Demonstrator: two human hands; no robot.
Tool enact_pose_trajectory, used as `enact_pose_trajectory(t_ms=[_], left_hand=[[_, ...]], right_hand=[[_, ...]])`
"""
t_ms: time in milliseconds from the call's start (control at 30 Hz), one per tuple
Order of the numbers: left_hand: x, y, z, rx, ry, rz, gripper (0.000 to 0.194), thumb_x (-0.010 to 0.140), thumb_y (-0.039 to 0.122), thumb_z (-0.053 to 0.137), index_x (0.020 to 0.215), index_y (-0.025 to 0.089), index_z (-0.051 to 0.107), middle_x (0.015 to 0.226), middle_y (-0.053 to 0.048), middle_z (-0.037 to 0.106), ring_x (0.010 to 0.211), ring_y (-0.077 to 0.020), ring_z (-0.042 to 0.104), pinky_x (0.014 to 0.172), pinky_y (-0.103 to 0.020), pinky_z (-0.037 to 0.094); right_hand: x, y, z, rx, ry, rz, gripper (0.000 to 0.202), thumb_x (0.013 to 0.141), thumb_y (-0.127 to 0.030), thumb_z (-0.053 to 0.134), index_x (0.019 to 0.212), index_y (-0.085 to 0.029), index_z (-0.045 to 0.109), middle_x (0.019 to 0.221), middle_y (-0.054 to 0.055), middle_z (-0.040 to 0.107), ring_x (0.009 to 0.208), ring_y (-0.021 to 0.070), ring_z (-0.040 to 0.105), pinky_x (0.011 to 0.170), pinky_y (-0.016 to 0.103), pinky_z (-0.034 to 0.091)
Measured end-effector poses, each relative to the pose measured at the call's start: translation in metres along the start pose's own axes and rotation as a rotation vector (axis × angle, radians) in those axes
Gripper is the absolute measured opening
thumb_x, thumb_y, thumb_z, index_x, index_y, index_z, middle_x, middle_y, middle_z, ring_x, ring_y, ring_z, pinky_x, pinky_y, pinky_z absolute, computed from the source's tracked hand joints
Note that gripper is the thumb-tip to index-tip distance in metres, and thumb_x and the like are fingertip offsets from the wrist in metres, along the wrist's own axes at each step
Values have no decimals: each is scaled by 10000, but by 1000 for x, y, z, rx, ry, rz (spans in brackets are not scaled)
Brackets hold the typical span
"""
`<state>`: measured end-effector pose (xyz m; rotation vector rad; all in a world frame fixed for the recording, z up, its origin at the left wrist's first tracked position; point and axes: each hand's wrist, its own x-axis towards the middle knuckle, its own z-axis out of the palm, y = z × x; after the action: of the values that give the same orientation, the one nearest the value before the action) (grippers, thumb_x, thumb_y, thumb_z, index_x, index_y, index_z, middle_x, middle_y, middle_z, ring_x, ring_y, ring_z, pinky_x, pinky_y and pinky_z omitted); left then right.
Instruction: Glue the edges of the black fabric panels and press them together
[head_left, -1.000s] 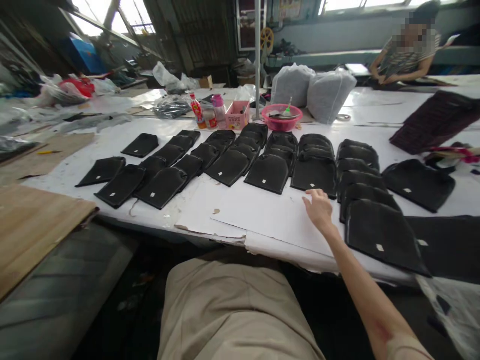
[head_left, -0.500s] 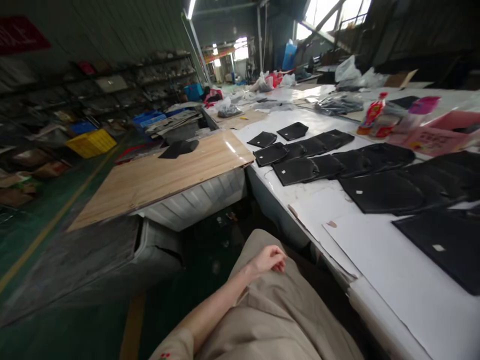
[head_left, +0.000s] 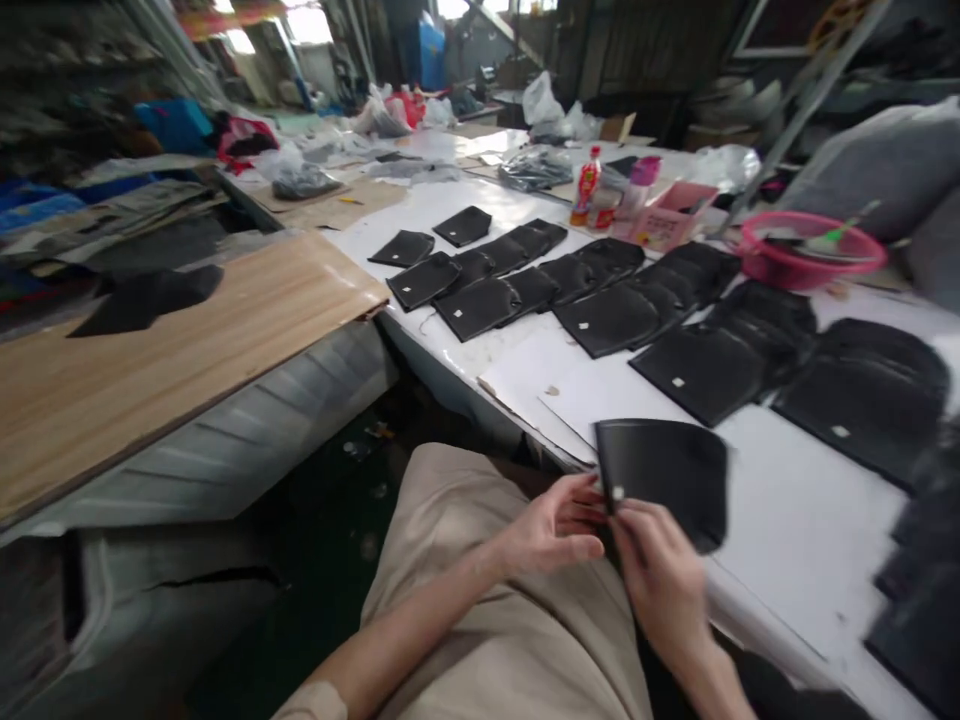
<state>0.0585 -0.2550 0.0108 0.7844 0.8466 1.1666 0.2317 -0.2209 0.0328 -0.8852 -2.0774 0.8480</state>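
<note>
A black flat piece point(head_left: 667, 470) with a small white label near its lower left corner is held over the front edge of the white table point(head_left: 795, 560). My right hand point(head_left: 664, 570) grips it by that corner, fingers closed on it. Just left of the corner is my left hand point(head_left: 559, 525), palm turned toward the piece, its fingers apart and their tips by its left edge. Whether those fingertips touch the piece is hard to tell. Beyond lie rows of overlapping black pieces point(head_left: 690, 370), several with white labels.
At the left stands a wooden board point(head_left: 300, 310) with a black scrap point(head_left: 150, 300) on it. Farther back on the table are a red bottle point(head_left: 586, 185), a pink box point(head_left: 671, 215) and a pink basin point(head_left: 810, 250). A dark gap separates board and table.
The view has swung to the right. My right hand has come into view with a black piece in it. My left hand has opened from a loose curl and is now beside the piece.
</note>
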Motion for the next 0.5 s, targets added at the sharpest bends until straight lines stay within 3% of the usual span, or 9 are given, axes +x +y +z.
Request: enact_pose_trajectory(t_ms=[67, 133, 167, 233, 367, 433, 500], left_hand=[[-2, -9, -2, -31, 250, -15, 551, 736, 503, 849, 1164, 196, 686, 1171, -141, 719, 1093, -293, 665, 949, -403, 527], [-6, -18, -14, -33, 533, -88, 420, 747, 479, 829, 1000, 161, 726, 1002, -110, 759, 958, -261, 693, 895, -377, 540], [-9, -20, -22, -61, 589, -114, 397, 738, 451, 831, 976, 149, 732, 978, -101, 767, 920, -247, 701, 879, -366, 546], [-16, -20, -37, -142, 619, -139, 381, 715, 394, 835, 986, 144, 740, 988, -88, 778, 913, -235, 717, 878, -352, 557], [-30, -11, -56, -240, 719, -147, 324, 652, 310, 843, 930, 172, 749, 1013, -72, 788, 1022, -255, 725, 942, -357, 558], [-33, -9, -59, -237, 758, -131, 263, 653, 296, 822, 877, 183, 742, 1044, -79, 784, 1110, -274, 702, 996, -377, 543], [-34, -11, -62, -204, 771, -106, 206, 670, 281, 799, 845, 196, 733, 1076, -84, 774, 1189, -290, 667, 1044, -395, 519]], right_hand=[[-14, -7, 26, -167, 56, 12, 198, 999, -246, 496, 960, -303, 682, 942, 93, 706, 838, 302, 674, 717, 506, 598], [-17, -13, 48, -190, -57, 51, 214, 1000, -236, 490, 940, -313, 679, 981, 73, 727, 868, 310, 691, 751, 523, 605], [-15, -14, 54, -156, -98, 42, 171, 988, -262, 530, 945, -332, 680, 995, 57, 735, 876, 314, 699, 758, 523, 611], [-9, -10, 51, -126, -55, 62, 107, 966, -292, 594, 988, -348, 682, 1058, 55, 733, 956, 321, 702, 818, 523, 611], [0, 15, 19, -260, 387, 286, 181, 961, -364, 617, 1091, -250, 671, 1182, 137, 669, 1141, 339, 631, 978, 573, 532], [3, 30, 9, -180, 386, 450, 357, 915, -470, 669, 1155, -208, 644, 1192, 159, 660, 1064, 325, 651, 920, 553, 553], [4, 41, 10, 23, 260, 582, 488, 858, -542, 718, 1188, -195, 626, 1105, 140, 698, 945, 291, 681, 838, 494, 581]])
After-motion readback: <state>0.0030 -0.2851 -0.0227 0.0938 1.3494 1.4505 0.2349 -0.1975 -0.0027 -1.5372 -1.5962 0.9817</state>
